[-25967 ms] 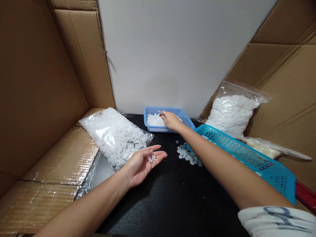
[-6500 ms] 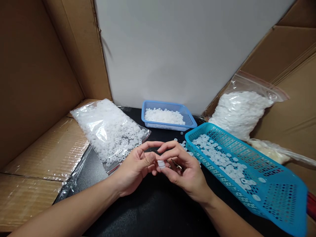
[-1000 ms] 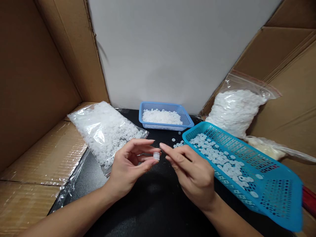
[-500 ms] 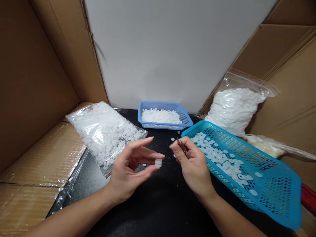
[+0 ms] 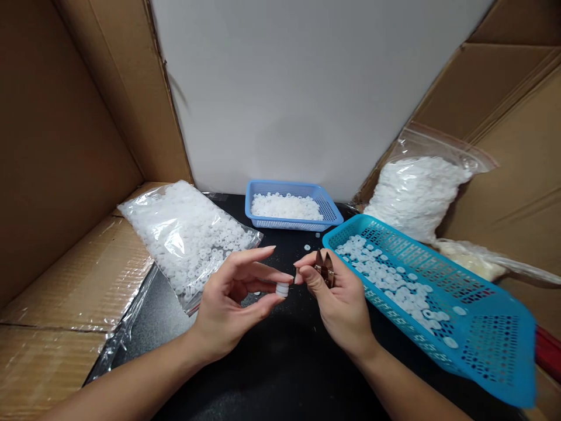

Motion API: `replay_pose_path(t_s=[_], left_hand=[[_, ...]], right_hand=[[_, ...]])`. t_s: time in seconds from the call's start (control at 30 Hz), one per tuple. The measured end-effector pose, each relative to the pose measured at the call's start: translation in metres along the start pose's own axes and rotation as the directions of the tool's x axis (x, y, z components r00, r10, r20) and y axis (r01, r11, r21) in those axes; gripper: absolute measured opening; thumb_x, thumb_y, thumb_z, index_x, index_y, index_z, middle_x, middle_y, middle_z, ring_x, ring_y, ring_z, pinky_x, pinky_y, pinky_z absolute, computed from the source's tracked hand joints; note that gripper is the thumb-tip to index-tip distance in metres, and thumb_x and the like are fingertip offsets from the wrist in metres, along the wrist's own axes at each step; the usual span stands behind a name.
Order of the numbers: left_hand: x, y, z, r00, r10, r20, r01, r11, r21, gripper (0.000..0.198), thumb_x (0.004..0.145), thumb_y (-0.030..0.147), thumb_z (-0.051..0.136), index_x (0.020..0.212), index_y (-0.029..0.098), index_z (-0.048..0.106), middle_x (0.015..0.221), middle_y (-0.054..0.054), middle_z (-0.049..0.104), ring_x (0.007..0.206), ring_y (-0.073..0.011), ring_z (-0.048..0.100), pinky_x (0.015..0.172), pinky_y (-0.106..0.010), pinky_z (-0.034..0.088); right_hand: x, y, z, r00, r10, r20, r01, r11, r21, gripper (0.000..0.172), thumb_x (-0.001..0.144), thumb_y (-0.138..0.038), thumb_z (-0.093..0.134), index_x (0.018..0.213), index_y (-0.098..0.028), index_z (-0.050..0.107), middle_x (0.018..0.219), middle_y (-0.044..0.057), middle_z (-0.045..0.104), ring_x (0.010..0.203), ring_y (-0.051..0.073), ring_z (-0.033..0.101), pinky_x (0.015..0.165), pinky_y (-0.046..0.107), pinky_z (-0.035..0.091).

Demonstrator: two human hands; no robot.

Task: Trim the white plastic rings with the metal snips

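White rings (image 5: 282, 289) in a small stack are pinched between thumb and finger of the left hand (image 5: 225, 307), above the black counter (image 5: 280, 374). Just beside it, the right hand (image 5: 344, 307) is closed around nippers (image 5: 325, 270), whose two blades point upward, apart. More rings lie in the teal basket (image 5: 504, 345) at right, the clear bag (image 5: 188, 234) at left, and the blue basket (image 5: 293, 224) behind.

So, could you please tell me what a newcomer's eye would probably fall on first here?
Probably the bright teal basket slanting along the right, with loose white discs inside. Next might come the middle, where the left hand pinches a short stack of white pieces and the right hand holds a small metal cutter, its tips apart. The bulging clear bag on the left also stands out.
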State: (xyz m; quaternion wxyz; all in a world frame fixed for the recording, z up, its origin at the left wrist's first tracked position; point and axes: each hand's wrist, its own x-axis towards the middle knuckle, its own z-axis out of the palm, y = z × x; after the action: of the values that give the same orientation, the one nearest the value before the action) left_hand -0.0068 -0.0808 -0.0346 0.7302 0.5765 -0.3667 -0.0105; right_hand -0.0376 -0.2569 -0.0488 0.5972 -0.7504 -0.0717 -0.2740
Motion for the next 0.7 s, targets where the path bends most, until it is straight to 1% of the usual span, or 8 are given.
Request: replay_pose_path(t_s=[0.13,0.3,0.37,0.43,0.5,0.53,0.6,0.7], left_hand=[[0.0,-0.001,-0.001,1.0,-0.018,0.012,0.018,1.0,0.0,0.058,0.086,0.0,0.07,0.132,0.033,0.057,0.106,0.0,0.075,0.105,-0.0135,0.072,0.092,-0.024,0.059],[-0.002,-0.001,-0.001,1.0,-0.024,0.017,0.024,1.0,-0.003,0.057,0.087,0.0,0.069,0.132,0.034,0.057,0.106,0.0,0.074,0.105,-0.0131,0.071,0.093,-0.024,0.059],[-0.002,0.001,-0.001,0.999,-0.035,0.007,0.035,0.999,-0.017,0.056,0.087,0.001,0.07,0.131,0.033,0.058,0.106,0.0,0.074,0.105,-0.0131,0.072,0.092,-0.023,0.059],[-0.001,0.002,-0.001,0.999,-0.051,-0.005,0.051,0.998,-0.045,0.054,0.086,0.002,0.071,0.129,0.033,0.06,0.105,0.0,0.075,0.104,-0.0122,0.072,0.09,-0.021,0.059],[0.0,0.002,-0.001,0.997,-0.074,-0.021,0.072,0.994,-0.088,0.051,0.087,0.003,0.071,0.127,0.033,0.062,0.104,0.001,0.075,0.102,-0.0107,0.072,0.088,-0.018,0.059],[0.001,0.001,-0.002,0.995,-0.089,-0.034,0.085,0.99,-0.111,0.049,0.087,0.003,0.071,0.125,0.034,0.063,0.103,0.002,0.076,0.1,-0.0098,0.072,0.088,-0.017,0.059],[0.002,0.0,-0.002,0.99,-0.126,-0.063,0.116,0.981,-0.154,0.044,0.086,0.004,0.072,0.118,0.033,0.067,0.103,0.003,0.077,0.098,-0.0086,0.072,0.087,-0.016,0.058],[0.004,-0.003,-0.003,0.981,-0.166,-0.103,0.144,0.971,-0.19,0.033,0.085,0.005,0.074,0.105,0.031,0.074,0.099,0.004,0.077,0.095,-0.0082,0.073,0.085,-0.015,0.059]], right_hand=[[-0.001,0.001,0.0,1.0,-0.003,0.006,0.003,1.0,0.016,0.031,0.097,-0.043,0.058,0.084,-0.015,0.063,0.065,0.001,0.059,0.057,0.008,0.053,0.052,0.018,0.041],[0.0,-0.001,-0.001,0.998,-0.055,0.005,0.055,0.998,-0.01,0.027,0.096,-0.04,0.061,0.084,-0.016,0.065,0.067,0.0,0.059,0.06,0.007,0.057,0.056,0.016,0.045],[0.0,-0.002,-0.002,0.994,-0.105,0.027,0.106,0.994,-0.028,0.032,0.098,-0.045,0.058,0.092,-0.017,0.069,0.073,0.001,0.06,0.064,0.009,0.058,0.058,0.018,0.046],[0.0,-0.003,-0.004,0.983,-0.169,0.072,0.173,0.983,-0.059,0.034,0.101,-0.044,0.051,0.111,-0.019,0.071,0.081,0.002,0.06,0.073,0.01,0.059,0.065,0.019,0.049],[0.0,-0.005,-0.006,0.963,-0.248,0.103,0.259,0.959,-0.117,0.033,0.103,-0.032,0.049,0.13,-0.023,0.066,0.087,0.002,0.061,0.081,0.01,0.06,0.072,0.02,0.051],[0.0,-0.006,-0.007,0.951,-0.291,0.108,0.305,0.94,-0.154,0.036,0.102,-0.024,0.051,0.135,-0.025,0.063,0.089,0.002,0.061,0.082,0.009,0.06,0.073,0.02,0.051],[0.0,-0.007,-0.009,0.911,-0.397,0.114,0.413,0.884,-0.218,0.046,0.097,-0.012,0.057,0.14,-0.028,0.059,0.092,0.002,0.063,0.081,0.009,0.06,0.071,0.02,0.05],[-0.001,-0.008,-0.011,0.839,-0.521,0.158,0.544,0.791,-0.281,0.061,0.092,-0.002,0.059,0.145,-0.03,0.054,0.096,0.003,0.065,0.084,0.01,0.061,0.069,0.022,0.05]])
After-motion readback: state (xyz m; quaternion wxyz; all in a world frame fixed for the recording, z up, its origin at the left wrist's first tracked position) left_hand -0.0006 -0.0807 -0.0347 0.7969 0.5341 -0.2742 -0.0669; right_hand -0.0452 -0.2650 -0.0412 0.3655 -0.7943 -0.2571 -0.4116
